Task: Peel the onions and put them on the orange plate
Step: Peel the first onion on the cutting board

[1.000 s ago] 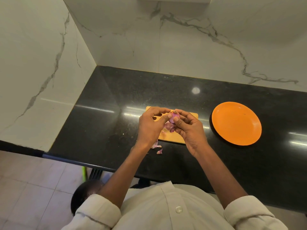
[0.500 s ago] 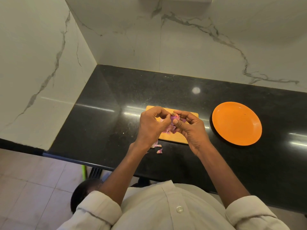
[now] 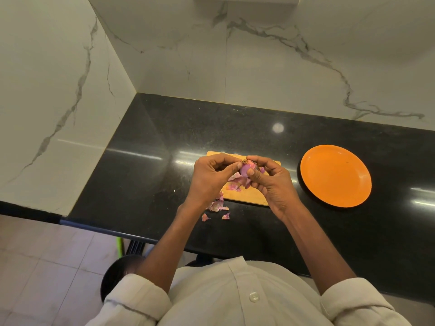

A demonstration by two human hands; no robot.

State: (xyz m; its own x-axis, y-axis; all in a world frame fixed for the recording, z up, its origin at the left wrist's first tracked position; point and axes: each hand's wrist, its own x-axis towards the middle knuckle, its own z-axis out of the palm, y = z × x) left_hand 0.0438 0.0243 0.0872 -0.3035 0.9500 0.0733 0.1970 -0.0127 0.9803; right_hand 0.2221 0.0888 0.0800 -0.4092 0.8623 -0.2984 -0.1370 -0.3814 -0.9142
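A small purple onion [image 3: 246,169] is held above a wooden cutting board [image 3: 247,197]. My left hand [image 3: 211,178] pinches it from the left with thumb and fingers. From the right, my right hand [image 3: 270,182] grips it with curled fingers, the thumb on its front. Loose pink skin hangs below the onion, partly hidden by both hands. The orange plate [image 3: 335,175] lies bare on the counter to the right of the board.
Torn onion peels [image 3: 217,205] lie on the board's near edge and on the black counter [image 3: 146,184] in front of it. Marble walls close the counter at the back and left. The counter's front edge runs just below my forearms.
Both hands stay together over the board. The fingers have shifted slightly round the onion, turning it so more bare purple surface shows.
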